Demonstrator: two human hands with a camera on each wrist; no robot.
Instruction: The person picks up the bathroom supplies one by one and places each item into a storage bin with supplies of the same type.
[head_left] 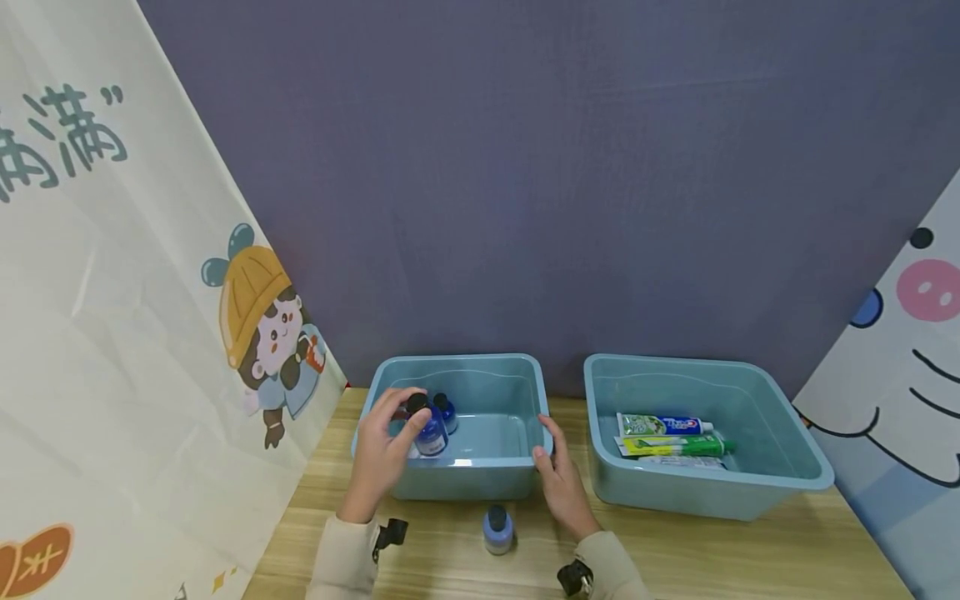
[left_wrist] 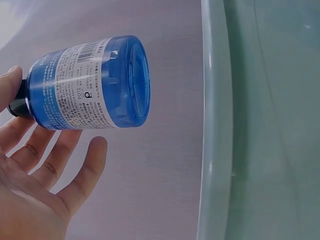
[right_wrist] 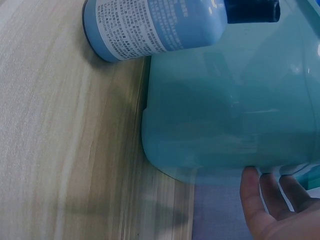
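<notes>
My left hand (head_left: pixel 384 454) pinches a blue bottle (head_left: pixel 431 435) by its black cap, over the left side of the left light-blue plastic bin (head_left: pixel 498 479). In the left wrist view, the bottle's printed label and base (left_wrist: pixel 135 80) show beside the bin's rim (left_wrist: pixel 215 125). Another dark blue bottle (head_left: pixel 446 413) with a black cap stands inside that bin, partly behind the held one. With thumb and fingers, my right hand (head_left: pixel 564 487) holds the bin's front right corner; its fingers (right_wrist: pixel 257 192) meet the outer wall. One more blue bottle (head_left: pixel 498 532) stands upright on the table before the bin.
To the right stands a second light-blue bin (head_left: pixel 697 492) with several toothpaste tubes (head_left: pixel 675 446) lying in it. Both bins sit on a wood-grain table (head_left: pixel 442 567) against a dark grey-purple backdrop (head_left: pixel 525 208). Printed white panels (head_left: pixel 150 333) flank both sides.
</notes>
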